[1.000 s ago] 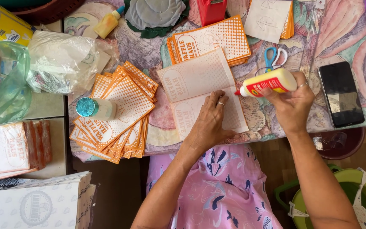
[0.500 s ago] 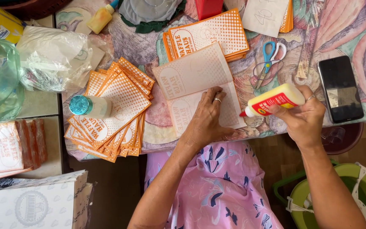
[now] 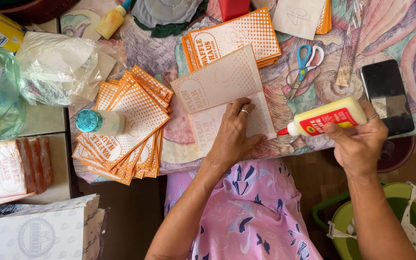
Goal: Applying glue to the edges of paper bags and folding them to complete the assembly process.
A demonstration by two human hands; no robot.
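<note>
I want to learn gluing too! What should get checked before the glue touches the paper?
1. Left hand pressing the folded paper sleeve flat: ok.
2. Glue bottle gripped by the right hand: ok.
3. Red nozzle aimed at the sleeve's edge: ok.
4. Nozzle open: cannot tell.
5. Phone away from the nozzle: ok.
6. Scissors off the sleeve: ok.

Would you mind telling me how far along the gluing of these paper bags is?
Done: a fanned pile of orange bags lies at left. In hand: the left hand presses a flat bag while the right hand holds the glue bottle beside it. Left: a stack sits beyond.
</note>
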